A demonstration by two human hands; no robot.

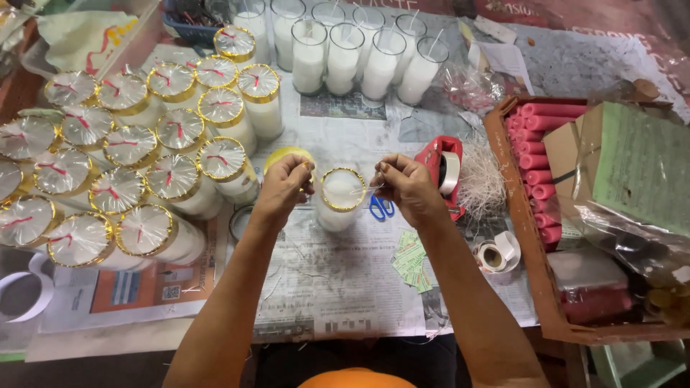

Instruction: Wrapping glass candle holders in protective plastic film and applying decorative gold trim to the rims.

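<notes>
Your left hand (286,181) and right hand (406,183), both pinched shut, pull a thin strand across the gold-rimmed candle glass (341,197) standing on newspaper (338,280) between them. Green paper labels (411,260) lie near your right forearm; a red tape dispenser (447,169) stands behind the right hand.

Even, bright, soft overhead light; shadows faint. Glare on clear cellophane tops of gold-rimmed candle jars (108,169). Wide-angle bending at edges. Centre sharp; corners softer; transparent plastic bags (632,244) at right show mild sheen.
</notes>
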